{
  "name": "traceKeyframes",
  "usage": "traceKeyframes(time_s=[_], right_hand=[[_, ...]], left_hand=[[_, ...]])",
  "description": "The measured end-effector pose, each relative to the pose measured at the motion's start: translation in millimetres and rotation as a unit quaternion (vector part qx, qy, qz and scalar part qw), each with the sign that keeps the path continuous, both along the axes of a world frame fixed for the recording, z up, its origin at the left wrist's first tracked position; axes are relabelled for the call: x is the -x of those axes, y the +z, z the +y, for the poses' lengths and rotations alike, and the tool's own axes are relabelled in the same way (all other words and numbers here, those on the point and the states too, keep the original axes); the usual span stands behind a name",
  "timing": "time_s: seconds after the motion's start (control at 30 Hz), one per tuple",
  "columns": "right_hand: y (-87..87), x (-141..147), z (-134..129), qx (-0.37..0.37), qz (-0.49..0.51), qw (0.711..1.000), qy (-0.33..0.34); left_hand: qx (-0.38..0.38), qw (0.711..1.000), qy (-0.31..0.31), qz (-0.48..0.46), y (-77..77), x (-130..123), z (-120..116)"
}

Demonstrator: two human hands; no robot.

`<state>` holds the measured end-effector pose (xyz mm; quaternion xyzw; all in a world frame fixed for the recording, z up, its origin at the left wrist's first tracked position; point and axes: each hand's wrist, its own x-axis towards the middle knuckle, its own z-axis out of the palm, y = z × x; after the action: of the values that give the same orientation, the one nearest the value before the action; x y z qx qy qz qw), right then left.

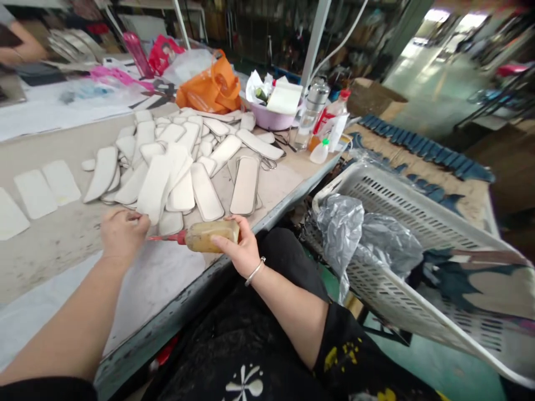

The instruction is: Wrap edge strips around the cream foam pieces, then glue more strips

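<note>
In my right hand (242, 248) lies a clear squeeze bottle (207, 236) of yellowish liquid, held on its side with its red nozzle (167, 238) pointing left. Close to the nozzle tip is my left hand (125, 231), its fingers curled together; what they hold, if anything, is hidden. Just beyond both hands a heap of pale, rounded flat pieces (154, 181) is spread over the table. One piece with a dark edge (244, 185) rests just above my right hand. Several flat white pieces (61, 182) lie in a row to the left.
An orange bag (211, 86), a lilac basin (271, 117) and bottles (330, 114) stand behind the heap. To the right, a white plastic basket (397, 192) holds grey plastic film (368, 234) and dark scraps. The table edge (175, 301) runs diagonally before me. Another person's arm (20, 47) shows far left.
</note>
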<state>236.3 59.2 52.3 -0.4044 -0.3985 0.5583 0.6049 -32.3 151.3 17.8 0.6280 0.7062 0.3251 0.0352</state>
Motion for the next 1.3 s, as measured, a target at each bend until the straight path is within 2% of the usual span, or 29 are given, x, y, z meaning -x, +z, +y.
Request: traceKeyframes(time_s=[0.1, 0.2, 0.27, 0.33, 0.47, 0.57, 0.67, 0.8, 0.9, 1.07, 1.2, 1.3], right_hand=[[6.4, -2, -4, -0.003, 0.025, 1.0, -0.001], [3.9, -3, -4, -0.004, 0.029, 1.0, -0.002], [-1.1, -2, -3, -0.006, 0.019, 1.0, 0.0], [-5.1, 1, -4, -0.007, -0.002, 1.0, 0.013], [-7.5, 10, -14, -0.039, -0.09, 0.994, 0.042], [-10.4, 20, -22, -0.092, -0.177, 0.978, 0.057], [-14.7, 31, -27, -0.163, -0.256, 0.951, 0.058], [-17.4, 45, -31, -0.249, -0.315, 0.911, 0.091], [-17.6, 54, -36, -0.278, -0.339, 0.887, 0.141], [-18.5, 62, -42, -0.292, -0.358, 0.864, 0.2], [-20.0, 63, -44, -0.304, -0.374, 0.851, 0.21], [-20.4, 60, -42, -0.302, -0.377, 0.853, 0.196]], left_hand=[[-0.045, 0.998, -0.003, 0.042, 22.2, 9, -41], [0.01, 0.996, -0.06, 0.059, 33.0, 21, -96], [0.053, 0.991, -0.113, 0.048, 30.8, 28, -131], [0.08, 0.987, -0.132, 0.038, 23.3, 32, -160], [0.096, 0.993, -0.064, 0.018, 4.9, 41, -195], [0.031, 0.998, -0.038, 0.033, -2.3, 49, -208], [-0.026, 0.995, -0.073, 0.068, -2.2, 54, -221], [0.013, 0.983, -0.161, 0.09, -0.5, 52, -237], [0.038, 0.974, -0.2, 0.096, -0.7, 48, -241], [0.055, 0.97, -0.203, 0.119, 0.7, 45, -238], [0.066, 0.967, -0.203, 0.139, 1.0, 46, -237], [0.063, 0.968, -0.201, 0.135, 0.1, 46, -236]])
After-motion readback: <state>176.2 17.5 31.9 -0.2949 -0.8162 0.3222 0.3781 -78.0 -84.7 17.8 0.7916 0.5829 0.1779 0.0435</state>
